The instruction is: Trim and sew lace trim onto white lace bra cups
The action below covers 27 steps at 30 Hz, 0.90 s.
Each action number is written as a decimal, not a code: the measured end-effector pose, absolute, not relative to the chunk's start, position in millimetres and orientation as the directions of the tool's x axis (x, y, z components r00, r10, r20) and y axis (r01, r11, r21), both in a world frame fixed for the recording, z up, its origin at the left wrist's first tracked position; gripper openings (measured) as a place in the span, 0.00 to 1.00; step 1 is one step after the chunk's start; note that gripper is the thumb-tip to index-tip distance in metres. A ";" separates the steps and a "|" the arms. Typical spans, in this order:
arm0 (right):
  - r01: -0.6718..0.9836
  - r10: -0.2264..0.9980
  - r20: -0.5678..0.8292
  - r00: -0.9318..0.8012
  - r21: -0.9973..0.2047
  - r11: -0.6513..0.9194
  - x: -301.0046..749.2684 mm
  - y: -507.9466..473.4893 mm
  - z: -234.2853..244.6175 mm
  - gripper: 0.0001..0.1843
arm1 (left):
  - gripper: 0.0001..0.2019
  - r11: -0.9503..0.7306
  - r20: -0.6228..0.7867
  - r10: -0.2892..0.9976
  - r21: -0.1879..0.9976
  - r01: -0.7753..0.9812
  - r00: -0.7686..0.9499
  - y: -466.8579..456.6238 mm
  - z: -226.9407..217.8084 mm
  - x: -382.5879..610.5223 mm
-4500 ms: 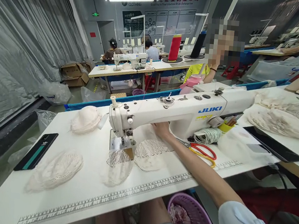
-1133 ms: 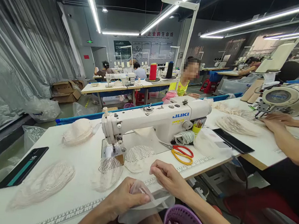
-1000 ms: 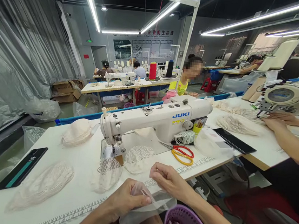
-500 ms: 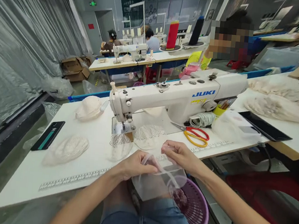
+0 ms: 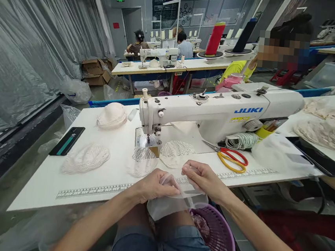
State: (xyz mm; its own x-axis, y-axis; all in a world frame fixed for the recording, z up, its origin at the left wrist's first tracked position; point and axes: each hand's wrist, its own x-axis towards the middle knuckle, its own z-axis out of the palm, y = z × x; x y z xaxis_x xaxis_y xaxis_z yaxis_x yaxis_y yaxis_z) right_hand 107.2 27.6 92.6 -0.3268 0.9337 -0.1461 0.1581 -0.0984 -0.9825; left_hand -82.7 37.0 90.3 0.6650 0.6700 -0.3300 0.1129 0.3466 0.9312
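Both my hands pinch the top edge of a clear plastic bag (image 5: 167,204) at the front edge of the white sewing table (image 5: 91,177). My left hand (image 5: 155,185) grips its left side, my right hand (image 5: 202,178) its right side, fingers closed. The bag hangs over my lap. Just beyond my hands lie two white lace cups (image 5: 176,152) under the needle of the white JUKI sewing machine (image 5: 216,112).
A purple basket (image 5: 218,237) sits by my right knee. Red and yellow scissors (image 5: 231,157) and a cord coil (image 5: 241,140) lie right of the machine. A phone (image 5: 67,140) and more lace pieces (image 5: 85,159) lie left. Other people sew at tables behind.
My right hand left the machine area and joined my left hand on the plastic bag. The view dropped from the room down to the table and my lap.
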 end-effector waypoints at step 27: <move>0.544 0.520 0.569 -0.637 -0.147 0.826 31.8 83.0 42.1 0.11 | 0.09 -0.658 0.505 0.496 -0.312 0.685 0.706 91.8 43.8 -211.6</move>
State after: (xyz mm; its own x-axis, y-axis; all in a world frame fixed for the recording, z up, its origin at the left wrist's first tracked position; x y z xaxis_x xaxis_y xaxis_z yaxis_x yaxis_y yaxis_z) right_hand 31.8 83.0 42.1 -0.6365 0.5203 0.5693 0.5442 0.8260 -0.1465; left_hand -211.6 91.8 43.8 0.7065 0.4963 0.5045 0.6852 -0.6582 -0.3120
